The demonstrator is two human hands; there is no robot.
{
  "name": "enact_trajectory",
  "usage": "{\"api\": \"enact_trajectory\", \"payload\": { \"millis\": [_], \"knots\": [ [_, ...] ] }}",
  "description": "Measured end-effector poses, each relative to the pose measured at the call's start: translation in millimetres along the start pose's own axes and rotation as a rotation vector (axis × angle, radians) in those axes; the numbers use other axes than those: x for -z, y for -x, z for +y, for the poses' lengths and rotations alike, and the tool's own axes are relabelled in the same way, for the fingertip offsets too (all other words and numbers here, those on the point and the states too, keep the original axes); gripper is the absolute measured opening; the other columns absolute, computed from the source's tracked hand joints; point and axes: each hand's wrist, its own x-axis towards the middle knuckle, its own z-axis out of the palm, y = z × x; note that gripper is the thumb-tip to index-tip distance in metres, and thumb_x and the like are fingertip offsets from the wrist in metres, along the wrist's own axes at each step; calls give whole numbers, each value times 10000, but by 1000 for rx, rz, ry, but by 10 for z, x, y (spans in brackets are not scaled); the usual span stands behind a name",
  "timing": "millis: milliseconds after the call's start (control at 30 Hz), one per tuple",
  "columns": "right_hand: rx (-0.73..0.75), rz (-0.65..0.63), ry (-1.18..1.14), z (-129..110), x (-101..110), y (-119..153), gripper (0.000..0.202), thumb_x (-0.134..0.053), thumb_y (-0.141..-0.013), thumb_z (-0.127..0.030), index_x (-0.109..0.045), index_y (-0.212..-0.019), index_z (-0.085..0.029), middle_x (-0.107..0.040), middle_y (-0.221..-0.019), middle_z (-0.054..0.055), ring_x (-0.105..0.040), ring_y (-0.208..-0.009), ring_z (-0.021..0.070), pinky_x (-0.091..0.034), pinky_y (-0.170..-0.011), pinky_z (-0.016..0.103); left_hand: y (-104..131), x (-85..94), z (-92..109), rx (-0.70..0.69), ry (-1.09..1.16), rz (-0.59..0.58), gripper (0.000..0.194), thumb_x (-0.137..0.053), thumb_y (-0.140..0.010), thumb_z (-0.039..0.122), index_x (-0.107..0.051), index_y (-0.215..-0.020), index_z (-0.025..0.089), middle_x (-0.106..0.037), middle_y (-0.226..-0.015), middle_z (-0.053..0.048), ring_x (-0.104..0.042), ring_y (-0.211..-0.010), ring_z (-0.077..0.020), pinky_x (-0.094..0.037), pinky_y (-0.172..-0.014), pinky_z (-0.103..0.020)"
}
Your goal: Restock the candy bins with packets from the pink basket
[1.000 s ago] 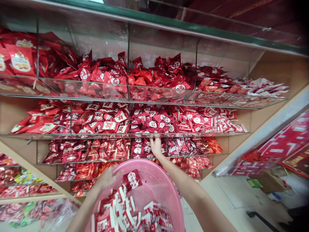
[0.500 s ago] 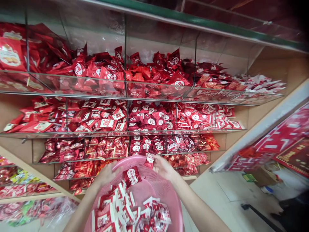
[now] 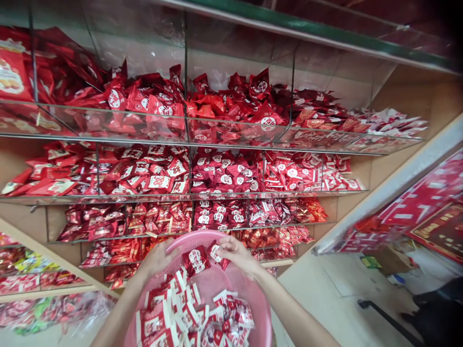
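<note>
Right hand (image 3: 236,253) of mine, near the lower centre of the frame, has thumb and fingers pinched on a small red packet (image 3: 215,252) with a white label. I hold it over the far part of a pink basket (image 3: 263,308); whether it touches the wall there, I cannot tell. With my left hand (image 3: 159,258), a little blurred, I grip the rim at the basket's upper left.

Just left of what I hold, a dark red pouch (image 3: 196,260) with white marks lies in the basket. Toward the bottom of the frame, white-edged packs (image 3: 181,308) are heaped on the left side of the basket, and clear packs (image 3: 235,318) with red and white print lie on its right.

Beyond it, glass-fronted shelves (image 3: 405,91) cross the frame in tiers, divided into compartments of mostly red sweets (image 3: 220,214). Larger bags (image 3: 12,70) fill the upper left. At the lower left I see yellow packs (image 3: 38,261) and, below them, a clear plastic bag (image 3: 92,311). A black bar (image 3: 387,320) slants across the pale floor (image 3: 321,289) at the lower right.
</note>
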Motion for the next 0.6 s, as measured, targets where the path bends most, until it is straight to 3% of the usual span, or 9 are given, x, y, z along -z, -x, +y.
{"api": "enact_trajectory", "payload": {
  "millis": [67,167,333,467,600],
  "knots": [
    [-21,34,-29,63,5,-37,342,-829,-569,-316,-631,-816,-186,-638,-736,-36,-585,-716,101,-444,-753,249,16,19,25,-19,-6,-33,561,-388,-788,623,-634,-1076,210,-709,-1072,-83,-634,-1041,-274,-483,-839,-325],
    [-165,36,-123,111,4,-71,337,-807,-595,-351,-626,-830,-190,-646,-838,-12,-597,-753,119,-476,-698,261,31,40,62,-33,-6,-70,579,-354,-807,623,-619,-1097,198,-695,-1103,-96,-636,-1036,-266,-476,-858,-328],
    [-311,-83,-134,158,-44,-136,419,-823,-550,-257,-630,-918,-202,-609,-876,-6,-600,-773,123,-520,-692,279,12,17,72,-12,-32,-77,661,-352,-802,626,-557,-1221,157,-603,-1270,-134,-554,-1176,-278,-422,-970,-353],
    [-206,-127,29,285,-171,-264,452,-825,-533,-250,-623,-934,-204,-588,-796,-26,-583,-655,98,-522,-653,273,-6,-14,53,31,-20,-64,693,-387,-783,634,-533,-1260,153,-572,-1309,-141,-516,-1218,-288,-392,-1006,-376],
    [-113,-85,13,437,-324,-428,456,-841,-495,-302,-568,-842,-188,-590,-714,-43,-583,-592,100,-509,-611,272,16,-3,55,0,28,-68,650,-396,-787,620,-557,-1227,170,-598,-1280,-126,-543,-1185,-286,-411,-978,-371]
  ]
}}
